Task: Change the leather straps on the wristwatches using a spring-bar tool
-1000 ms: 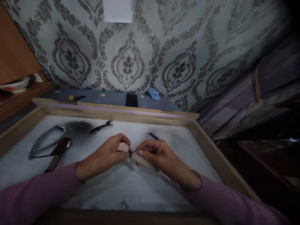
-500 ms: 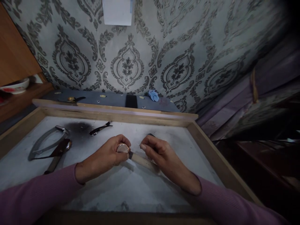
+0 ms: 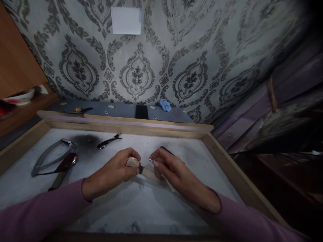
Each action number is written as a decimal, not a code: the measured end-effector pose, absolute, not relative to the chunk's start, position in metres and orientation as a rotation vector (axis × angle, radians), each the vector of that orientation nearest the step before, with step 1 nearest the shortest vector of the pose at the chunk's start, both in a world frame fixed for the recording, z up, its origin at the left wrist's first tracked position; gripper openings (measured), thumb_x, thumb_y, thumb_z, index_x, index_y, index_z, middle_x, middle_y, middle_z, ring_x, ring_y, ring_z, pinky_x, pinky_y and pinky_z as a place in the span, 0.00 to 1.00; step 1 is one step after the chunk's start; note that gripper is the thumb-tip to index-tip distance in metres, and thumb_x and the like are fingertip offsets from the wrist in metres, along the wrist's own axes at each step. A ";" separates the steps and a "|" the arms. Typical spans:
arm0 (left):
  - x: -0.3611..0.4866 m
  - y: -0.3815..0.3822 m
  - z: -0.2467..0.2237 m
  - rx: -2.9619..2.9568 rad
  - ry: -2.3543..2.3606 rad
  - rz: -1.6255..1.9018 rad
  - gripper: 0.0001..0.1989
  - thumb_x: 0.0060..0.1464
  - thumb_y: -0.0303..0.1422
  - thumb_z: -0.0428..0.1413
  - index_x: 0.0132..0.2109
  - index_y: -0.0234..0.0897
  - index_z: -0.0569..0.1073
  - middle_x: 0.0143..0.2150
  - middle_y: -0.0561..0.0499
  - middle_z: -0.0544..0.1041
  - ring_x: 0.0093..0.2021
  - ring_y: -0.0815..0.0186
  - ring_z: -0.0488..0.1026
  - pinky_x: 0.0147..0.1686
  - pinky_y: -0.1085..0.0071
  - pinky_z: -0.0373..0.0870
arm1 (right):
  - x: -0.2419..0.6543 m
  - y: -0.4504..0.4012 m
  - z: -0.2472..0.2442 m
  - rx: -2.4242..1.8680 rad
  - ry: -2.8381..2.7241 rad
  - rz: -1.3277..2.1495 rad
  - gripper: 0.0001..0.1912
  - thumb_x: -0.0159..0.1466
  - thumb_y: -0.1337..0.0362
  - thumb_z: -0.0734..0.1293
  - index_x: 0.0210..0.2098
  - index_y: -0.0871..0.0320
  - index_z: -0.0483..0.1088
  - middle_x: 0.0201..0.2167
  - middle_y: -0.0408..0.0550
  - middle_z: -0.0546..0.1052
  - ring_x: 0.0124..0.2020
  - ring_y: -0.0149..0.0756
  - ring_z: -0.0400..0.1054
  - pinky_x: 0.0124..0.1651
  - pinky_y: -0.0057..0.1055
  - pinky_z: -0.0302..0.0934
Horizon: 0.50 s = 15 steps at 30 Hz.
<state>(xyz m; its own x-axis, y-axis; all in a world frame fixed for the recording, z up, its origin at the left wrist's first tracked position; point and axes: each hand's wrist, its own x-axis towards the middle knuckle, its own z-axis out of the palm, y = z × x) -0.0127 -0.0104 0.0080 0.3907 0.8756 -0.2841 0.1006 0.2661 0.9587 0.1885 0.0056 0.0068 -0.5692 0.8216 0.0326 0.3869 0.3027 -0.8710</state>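
My left hand (image 3: 114,171) is closed around a wristwatch (image 3: 132,162) with a gold-coloured rim, its round silvery face or back turned up. From the case a strap (image 3: 148,173), dark at its near end and pale beyond, runs right toward my other hand. My right hand (image 3: 176,173) is closed in a pinch on a thin metal pin (image 3: 150,159), whose tip points left toward the watch with a small gap between. What the lower right fingers do with the strap is partly hidden. A dark flat object (image 3: 166,150) lies behind my right hand, partly covered.
A wooden-framed tray (image 3: 224,164) with a white surface surrounds my hands. Dark-strapped watches (image 3: 69,161) (image 3: 108,142) and a grey bow-shaped tool (image 3: 42,154) lie on the left. Behind the frame sit a black phone-like slab (image 3: 141,112) and a crumpled blue cloth (image 3: 165,105).
My right hand has shifted slightly and turned, so more of the pin shows between its fingertips. My left hand keeps the watch in place. The whole view has tilted up slightly.
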 end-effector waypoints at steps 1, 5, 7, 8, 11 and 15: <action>-0.013 -0.010 0.008 1.196 1.056 0.683 0.11 0.45 0.29 0.54 0.38 0.37 0.63 0.28 0.57 0.64 0.23 0.74 0.54 0.21 0.75 0.49 | 0.189 0.006 0.007 -1.068 -2.092 1.204 0.09 0.68 0.60 0.56 0.36 0.57 0.62 0.21 0.39 0.65 0.21 0.29 0.56 0.26 0.27 0.51; -0.014 -0.010 0.006 1.194 1.040 0.693 0.10 0.45 0.29 0.54 0.37 0.37 0.64 0.27 0.58 0.63 0.23 0.73 0.54 0.21 0.75 0.48 | 0.188 0.006 0.009 -1.080 -2.097 1.192 0.12 0.67 0.59 0.57 0.31 0.57 0.63 0.19 0.39 0.63 0.20 0.28 0.55 0.24 0.27 0.49; -0.014 -0.010 0.006 1.198 1.041 0.694 0.10 0.45 0.29 0.54 0.38 0.37 0.64 0.27 0.58 0.63 0.23 0.74 0.54 0.21 0.75 0.48 | 0.187 0.005 0.012 -1.083 -2.119 1.156 0.12 0.67 0.59 0.58 0.29 0.57 0.64 0.19 0.39 0.61 0.20 0.28 0.54 0.24 0.27 0.48; -0.014 -0.010 0.006 1.204 1.040 0.694 0.10 0.45 0.29 0.55 0.38 0.37 0.64 0.27 0.58 0.63 0.23 0.74 0.54 0.21 0.75 0.48 | 0.187 0.005 0.013 -1.083 -2.132 1.136 0.12 0.66 0.59 0.58 0.29 0.57 0.64 0.19 0.39 0.61 0.21 0.29 0.53 0.24 0.27 0.48; -0.014 -0.010 0.006 1.225 1.038 0.694 0.10 0.46 0.30 0.54 0.38 0.36 0.64 0.26 0.59 0.63 0.22 0.74 0.54 0.21 0.74 0.48 | 0.186 0.002 0.014 -1.090 -2.175 1.089 0.12 0.66 0.60 0.58 0.27 0.57 0.64 0.19 0.39 0.60 0.21 0.28 0.52 0.24 0.27 0.47; -0.014 -0.010 0.007 1.248 1.043 0.689 0.10 0.46 0.28 0.54 0.39 0.37 0.64 0.28 0.58 0.65 0.22 0.74 0.55 0.21 0.74 0.49 | 0.184 0.000 0.011 -1.092 -2.221 1.040 0.12 0.66 0.61 0.58 0.27 0.58 0.64 0.18 0.38 0.60 0.20 0.28 0.52 0.24 0.27 0.46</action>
